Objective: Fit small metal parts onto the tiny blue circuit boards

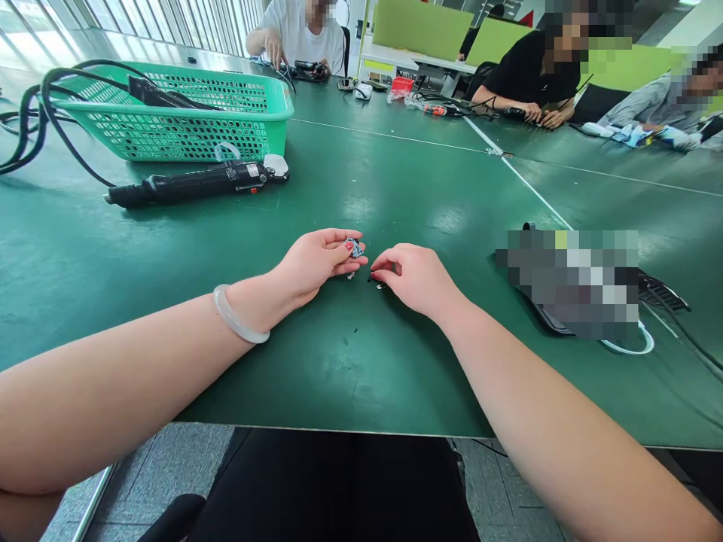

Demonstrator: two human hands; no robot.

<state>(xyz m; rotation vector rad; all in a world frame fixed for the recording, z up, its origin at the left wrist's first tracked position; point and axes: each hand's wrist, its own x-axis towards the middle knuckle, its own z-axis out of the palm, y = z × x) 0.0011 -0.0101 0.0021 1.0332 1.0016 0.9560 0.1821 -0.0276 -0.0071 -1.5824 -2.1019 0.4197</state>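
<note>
The left hand (316, 260) lies turned partly upward, fingers lightly curled, its thumb pressed on a small board (354, 247) that rests on the fingers just above the bench (429, 188). The right hand (415, 277) is close by at about four o'clock from the board, thumb and fingertips drawn narrow at a tiny dark piece (370, 277); I cannot tell whether it is gripped or only touched. One little metal part (351, 276) lies on the bench at six o'clock from the board, and another bright bit (380, 286) sits just below the right fingertips, near five o'clock. As for how far things have come, the board is already in hand, while the loose parts lie apart from it; nothing can be seen joined to it, though its detail is too small to be sure. I judge this to be an early stage of handling, with the small pieces yet to be dealt with. The black power tool (192, 185) lies untouched at ten o'clock, just in front of a green basket (248, 135). A blurred object (573, 282) sits near three o'clock, and a co-worker in a black top (531, 71) is at one o'clock.
</note>
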